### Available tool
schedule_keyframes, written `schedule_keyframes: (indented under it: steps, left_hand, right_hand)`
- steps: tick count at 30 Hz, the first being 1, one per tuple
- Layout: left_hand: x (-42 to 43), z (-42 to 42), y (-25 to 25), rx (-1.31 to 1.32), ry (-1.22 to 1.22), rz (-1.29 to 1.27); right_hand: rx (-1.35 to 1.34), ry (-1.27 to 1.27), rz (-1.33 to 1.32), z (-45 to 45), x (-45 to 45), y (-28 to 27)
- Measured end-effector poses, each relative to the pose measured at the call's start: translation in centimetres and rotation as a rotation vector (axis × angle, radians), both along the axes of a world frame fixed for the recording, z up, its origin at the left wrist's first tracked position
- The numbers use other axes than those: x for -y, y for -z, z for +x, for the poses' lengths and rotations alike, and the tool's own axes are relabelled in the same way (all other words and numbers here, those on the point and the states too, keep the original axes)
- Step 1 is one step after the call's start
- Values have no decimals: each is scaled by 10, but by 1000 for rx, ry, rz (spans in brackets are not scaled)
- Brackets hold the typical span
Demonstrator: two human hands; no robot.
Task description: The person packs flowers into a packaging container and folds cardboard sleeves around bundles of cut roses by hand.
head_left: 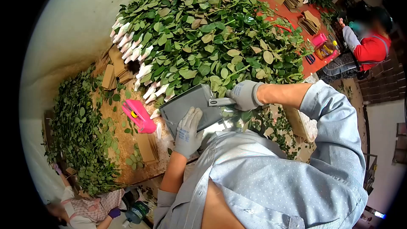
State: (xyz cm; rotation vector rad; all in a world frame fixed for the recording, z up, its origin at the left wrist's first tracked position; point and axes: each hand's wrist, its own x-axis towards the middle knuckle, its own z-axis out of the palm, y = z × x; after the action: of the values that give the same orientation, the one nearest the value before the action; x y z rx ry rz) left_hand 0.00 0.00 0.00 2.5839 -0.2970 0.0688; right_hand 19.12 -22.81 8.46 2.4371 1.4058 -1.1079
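My left hand point(188, 132), in a grey-white glove, lies flat with its fingers stretched over a smooth dark grey sheet point(180, 106). My right hand point(246, 94), also gloved, is closed at the sheet's right side. From its fingers a flat grey tool point(221, 101) with a dark oval mark reaches over the sheet's edge; its exact kind is unclear. Clear plastic and some green stems point(243, 121) show below this hand, partly hidden by my shirt. Just beyond both hands rises a big heap of leafy rose stems point(203, 38), with white-wrapped heads point(131, 51) along its left side.
A pink tape dispenser point(140, 116) and cardboard pieces point(147, 148) lie on the wooden table point(125, 140). More leafy stems point(82, 131) stand at left. Co-workers are at lower left point(93, 208) and upper right point(373, 51), by a red table point(288, 15) with cardboard stacks.
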Motion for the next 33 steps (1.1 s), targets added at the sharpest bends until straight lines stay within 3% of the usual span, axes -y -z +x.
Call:
schedule_keyframes:
  steps: [4,9,14,19,23,27,29,33]
  left_hand:
    - [3,17,0,44,-26,-19]
    - [6,-7,-7,19,-33,-60]
    - [2,-3,-3,40,0,-64]
    - [0,-2,1,35,13,-36]
    - [0,-3,2,34,11,-13]
    - [-1,-3,4,54,9,-25]
    - [-1,-3,7,69,8,-33]
    - [0,-3,6,64,1,-37]
  right_hand:
    - [42,48,1,12,1,4]
    - [-230,260,54,1,15,-4]
    - [-139,284,109,-2,17,10]
    - [-359,368,75,3,13,-3]
    - [-71,183,95,-7,7,8]
    - [-373,415,37,9,16,-20]
    - [-239,272,52,27,37,-1]
    - [-271,372,65,27,63,-37]
